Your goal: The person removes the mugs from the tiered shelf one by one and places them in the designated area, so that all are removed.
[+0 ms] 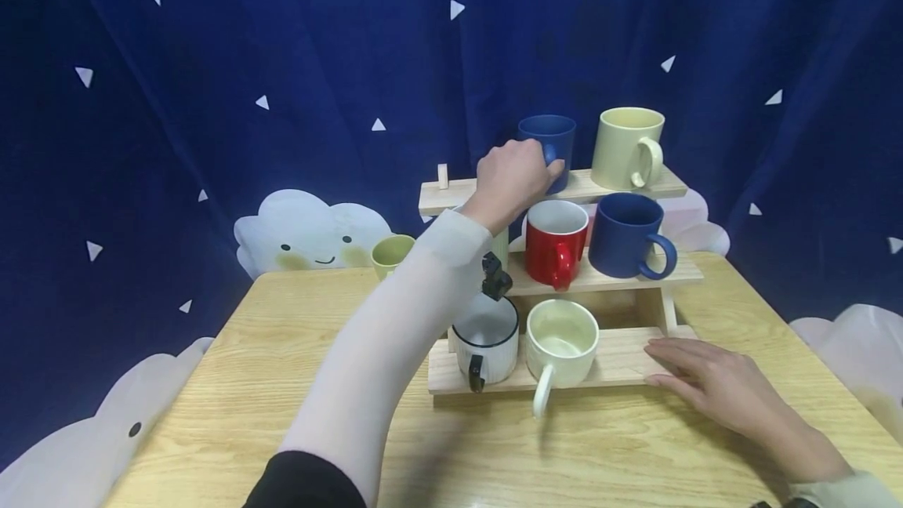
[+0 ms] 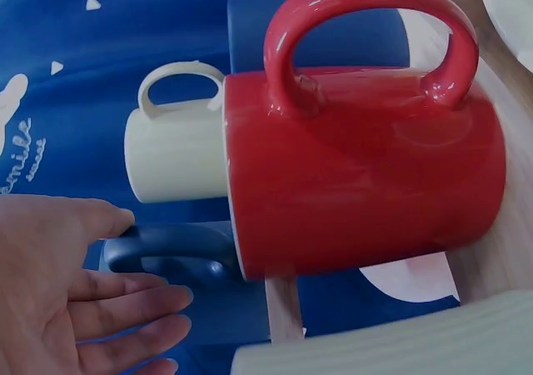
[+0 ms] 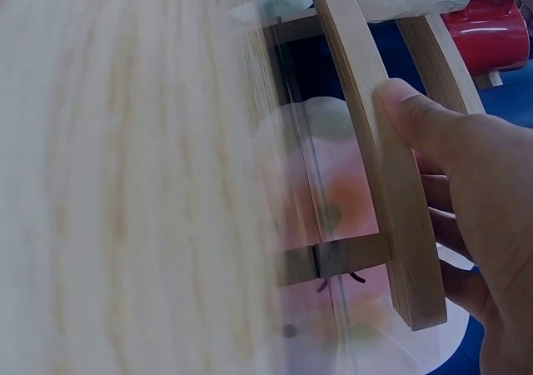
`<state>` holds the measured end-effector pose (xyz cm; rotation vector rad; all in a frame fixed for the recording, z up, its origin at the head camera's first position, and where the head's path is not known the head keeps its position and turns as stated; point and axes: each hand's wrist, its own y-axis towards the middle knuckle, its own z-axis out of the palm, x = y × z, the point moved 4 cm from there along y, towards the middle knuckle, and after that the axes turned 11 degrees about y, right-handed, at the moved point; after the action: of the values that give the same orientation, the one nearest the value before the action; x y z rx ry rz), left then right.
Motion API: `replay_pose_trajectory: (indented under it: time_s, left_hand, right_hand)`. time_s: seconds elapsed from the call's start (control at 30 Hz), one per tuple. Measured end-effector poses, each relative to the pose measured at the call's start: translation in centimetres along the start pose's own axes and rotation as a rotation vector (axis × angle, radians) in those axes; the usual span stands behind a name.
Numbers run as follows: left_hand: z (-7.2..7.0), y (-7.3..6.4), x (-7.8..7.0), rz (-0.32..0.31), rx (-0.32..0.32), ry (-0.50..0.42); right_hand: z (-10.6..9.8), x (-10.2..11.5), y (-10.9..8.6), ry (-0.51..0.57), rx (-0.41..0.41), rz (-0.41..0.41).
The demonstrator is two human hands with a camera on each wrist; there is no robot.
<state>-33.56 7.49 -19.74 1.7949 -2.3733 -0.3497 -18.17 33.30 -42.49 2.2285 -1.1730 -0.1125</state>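
At the left part of the top tier my left hand (image 1: pixel 513 179) is beside a blue mug (image 1: pixel 553 125) that stands on the rack. In the left wrist view its thumb lies at one side of the mug's handle (image 2: pixel 166 242), and the loosely straight fingers (image 2: pixel 137 321) at the other. Right of that mug stands a pale yellow mug (image 1: pixel 621 147). My right hand (image 1: pixel 712 382) rests on the right end of the wooden rack's bottom board (image 1: pixel 624 363), fingers laid on top. The right wrist view shows the thumb on the board's edge (image 3: pixel 391 183).
The middle tier holds a red mug (image 1: pixel 543 241) and another blue mug (image 1: pixel 621 245). Below stand a white mug with black rim (image 1: pixel 497 355) and a cream cup (image 1: pixel 574 367), its handle jutting forward. A green cup (image 1: pixel 386 253) is partly behind my left sleeve.
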Motion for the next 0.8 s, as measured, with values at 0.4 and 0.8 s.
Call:
replay_pose_trajectory:
  time_s: [0.4,0.8]
  left_hand:
    - [-0.5,0.0,3.1,-0.004,0.03,-0.162]
    - [0.0,0.7,3.4,-0.019,0.112,-0.291]
  right_hand:
    - [-0.2,0.0,0.4,0.002,-0.015,-0.013]
    - [0.1,-0.2,0.1,0.008,-0.02,0.011]
